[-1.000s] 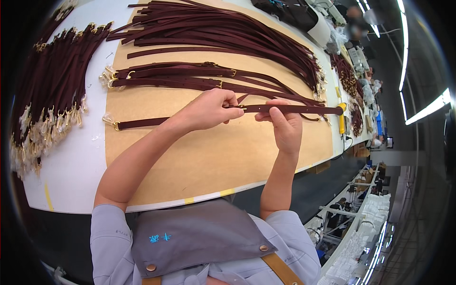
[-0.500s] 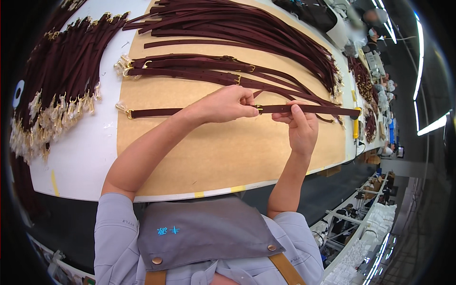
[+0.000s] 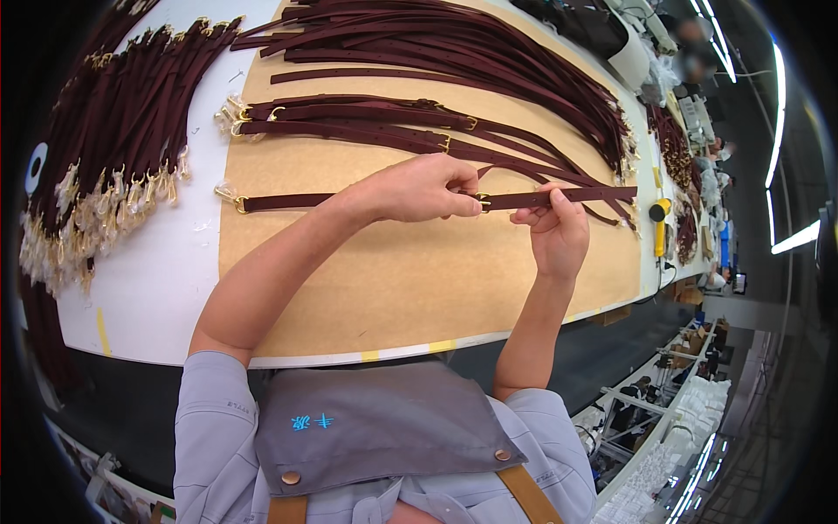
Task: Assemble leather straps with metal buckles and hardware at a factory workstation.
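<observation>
A dark burgundy leather strap (image 3: 288,203) runs left to right across the brown sheet in front of me. At its left end sits a gold ring with a plastic-wrapped clasp (image 3: 229,196). My left hand (image 3: 426,189) is closed at the gold buckle (image 3: 484,203), thumb and fingers pinching the strap there. Just right of the buckle, my right hand (image 3: 560,234) pinches the strap's punched length between thumb and fingers, and its end sticks out to the right. Behind my hands lie several buckled straps (image 3: 367,133).
Unbuckled straps (image 3: 436,44) are heaped at the back. To the left, a dense row of straps with wrapped clasps (image 3: 105,140) covers the white table (image 3: 140,323). A yellow-handled tool (image 3: 659,229) and more straps (image 3: 672,148) lie at the right. The brown sheet (image 3: 401,288) spreads under my arms.
The strap's right end has drawn back to the left and no longer overlaps the yellow-handled tool. Both hands keep their grips near the buckle.
</observation>
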Demonstrator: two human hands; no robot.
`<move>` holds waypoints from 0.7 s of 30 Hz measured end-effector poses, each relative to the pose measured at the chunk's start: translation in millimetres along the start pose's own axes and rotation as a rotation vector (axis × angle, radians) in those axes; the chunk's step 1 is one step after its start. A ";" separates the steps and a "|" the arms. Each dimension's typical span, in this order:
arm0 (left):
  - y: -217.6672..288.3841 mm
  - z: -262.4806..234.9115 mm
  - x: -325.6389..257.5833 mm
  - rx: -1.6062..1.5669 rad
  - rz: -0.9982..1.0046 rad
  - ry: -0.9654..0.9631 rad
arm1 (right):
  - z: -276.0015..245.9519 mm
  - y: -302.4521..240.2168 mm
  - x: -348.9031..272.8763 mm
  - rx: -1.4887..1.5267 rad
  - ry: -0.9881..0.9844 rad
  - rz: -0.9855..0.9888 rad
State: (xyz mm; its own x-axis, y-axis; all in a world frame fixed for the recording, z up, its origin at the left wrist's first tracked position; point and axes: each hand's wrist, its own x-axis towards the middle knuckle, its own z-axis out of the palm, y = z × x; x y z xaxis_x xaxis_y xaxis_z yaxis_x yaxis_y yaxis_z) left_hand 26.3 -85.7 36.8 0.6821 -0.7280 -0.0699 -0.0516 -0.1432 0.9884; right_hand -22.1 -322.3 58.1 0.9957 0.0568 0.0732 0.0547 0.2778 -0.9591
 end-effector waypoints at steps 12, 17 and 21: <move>-5.7 -0.2 1.1 0.009 -0.081 0.068 | 26.7 -3.3 0.8 -0.211 0.007 -0.065; -1.5 -12.3 10.2 0.042 -0.094 0.062 | 48.5 -10.3 13.7 -0.372 -0.049 -0.051; -1.8 -1.6 18.5 0.062 -0.004 0.029 | 34.1 -18.1 11.7 -0.419 -0.305 0.128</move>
State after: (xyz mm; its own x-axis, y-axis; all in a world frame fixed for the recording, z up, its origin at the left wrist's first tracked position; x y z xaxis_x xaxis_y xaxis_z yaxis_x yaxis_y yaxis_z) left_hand 40.2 -97.8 33.9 0.7031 -0.7078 -0.0686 -0.0939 -0.1880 0.9777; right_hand -14.0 -294.0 85.6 0.9326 0.3591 -0.0351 0.0216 -0.1526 -0.9881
